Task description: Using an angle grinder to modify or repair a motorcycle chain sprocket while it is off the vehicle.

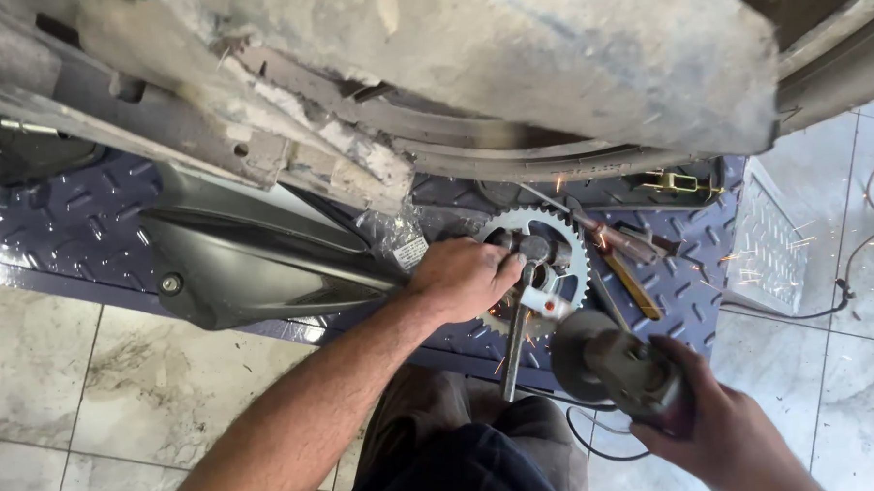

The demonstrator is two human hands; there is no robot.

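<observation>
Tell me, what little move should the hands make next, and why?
Probably keep the left hand pressed on the sprocket and ease the angle grinder in the right hand slightly further into the metal bracket. Sparks fly from the disc edge there, and the bracket looks not yet cut through.

A blue checker-plate platform (59, 225) sits on the pale tiled floor (83, 384). On the plate lie a toothed sprocket (578, 260), a yellow-handled tool (634, 285) just right of it, a brass clip (675, 181) near the far edge, and a black cover (244, 257). A black cable (845, 289) trails across the tiles at right.
</observation>
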